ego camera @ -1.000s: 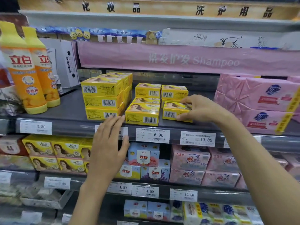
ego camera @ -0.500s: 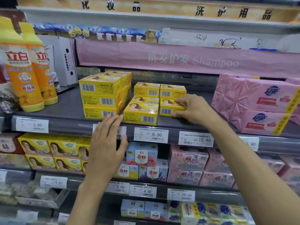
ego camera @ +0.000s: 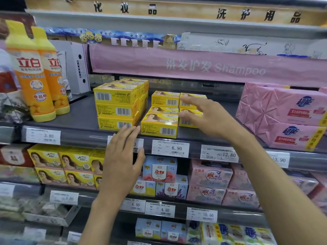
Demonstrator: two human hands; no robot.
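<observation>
Both hands are released: right hand spread over the yellow boxes, left hand flat below. A careless sweep could topple the front box (right at the shelf edge).

A long pale pink banner strip printed "Shampoo" spans the store shelving. Above it sits a tan header board with dark Chinese characters. Below it, a dark grey metal shelf carries white paper price labels on its front rail. More grey shelf rails lie lower still, under even, soft light.
</observation>
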